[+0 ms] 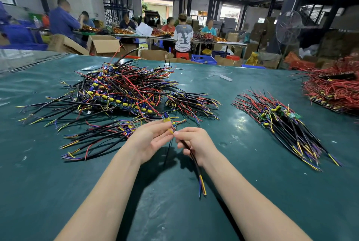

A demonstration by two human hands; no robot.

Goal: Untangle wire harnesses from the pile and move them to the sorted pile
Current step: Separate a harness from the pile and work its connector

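Black-sheathed harness (191,156) runs toward you, pinched by your left hand (153,139) and right hand (196,143); sorted pile (285,124) lies rightward, nearer the right.

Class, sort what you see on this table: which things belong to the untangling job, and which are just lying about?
Job:
left hand
right hand
held harness
tangled pile
sorted pile

Lying about:
red wire heap
white scrap

A factory workshop with a dark steel-beam ceiling. Seated workers (182,32) sort wires at long tables (219,43) among cardboard boxes (104,43). A pedestal fan (288,30) stands at the right.
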